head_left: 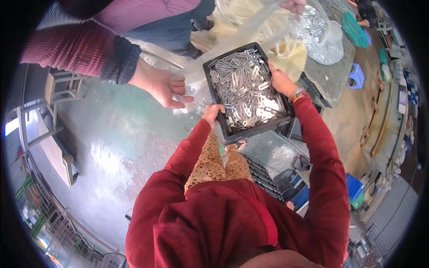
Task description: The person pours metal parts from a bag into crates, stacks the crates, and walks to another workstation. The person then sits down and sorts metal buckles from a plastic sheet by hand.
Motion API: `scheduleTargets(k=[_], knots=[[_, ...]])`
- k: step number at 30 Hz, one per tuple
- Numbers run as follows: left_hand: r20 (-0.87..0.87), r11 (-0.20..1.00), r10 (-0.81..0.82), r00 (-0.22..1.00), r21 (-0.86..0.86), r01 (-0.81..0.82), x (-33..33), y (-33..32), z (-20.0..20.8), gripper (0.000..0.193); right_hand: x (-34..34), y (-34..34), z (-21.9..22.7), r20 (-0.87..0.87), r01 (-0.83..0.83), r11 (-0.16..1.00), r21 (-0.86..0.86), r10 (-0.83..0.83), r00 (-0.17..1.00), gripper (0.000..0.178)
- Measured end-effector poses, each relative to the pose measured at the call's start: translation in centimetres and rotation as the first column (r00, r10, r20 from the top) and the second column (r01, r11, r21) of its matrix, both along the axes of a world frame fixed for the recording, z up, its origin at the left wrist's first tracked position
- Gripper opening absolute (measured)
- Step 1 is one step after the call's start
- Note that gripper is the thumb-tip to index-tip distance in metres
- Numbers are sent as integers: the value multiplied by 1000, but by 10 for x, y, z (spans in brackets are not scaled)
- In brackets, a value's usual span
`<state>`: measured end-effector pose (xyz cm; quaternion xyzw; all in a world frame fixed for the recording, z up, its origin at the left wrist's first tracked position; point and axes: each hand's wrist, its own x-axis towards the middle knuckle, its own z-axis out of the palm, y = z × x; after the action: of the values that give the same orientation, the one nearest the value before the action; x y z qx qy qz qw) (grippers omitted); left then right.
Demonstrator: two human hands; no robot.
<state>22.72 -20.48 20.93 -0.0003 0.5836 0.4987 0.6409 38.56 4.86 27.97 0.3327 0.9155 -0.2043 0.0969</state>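
A black plastic crate (218,91) full of small silvery metal pieces (241,85), many of them long with slots, is held out in front of me. My left hand (212,115) grips its near left side, thumb over the rim. On the far right side, my right hand (281,80) is closed on the edge, a beaded bracelet at the wrist. Left of the crate is a co-worker's hand (163,87) in a dark red sleeve, holding part of a clear plastic bag (192,71) that stretches behind the crate.
Pale yellowish plastic sacks (288,58) and a clear bag of shiny metal bits (319,38) lie beyond the crate on a grey table (333,78). A purple stool (356,76) stands to the right. Metal frames (40,111) are at the left, and blue bins (354,186) at the lower right.
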Motion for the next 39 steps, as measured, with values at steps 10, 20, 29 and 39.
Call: scheduleTargets(k=[10,20,29,39], knots=[[209,959,229,951,-216,-184,-22,27,-76,12,-108,76,-88,505,-322,932,-167,361,784,52],[214,947,283,935,-215,-238,-36,2,-75,43,-122,93,-146,755,-311,930,-194,344,559,48],[28,963,252,967,-104,-248,-55,-1,-55,54,-141,155,-144,589,-302,811,-501,576,567,30],[173,948,226,959,189,-257,-50,22,-57,42,-139,152,-147,517,-301,818,-490,551,655,30]])
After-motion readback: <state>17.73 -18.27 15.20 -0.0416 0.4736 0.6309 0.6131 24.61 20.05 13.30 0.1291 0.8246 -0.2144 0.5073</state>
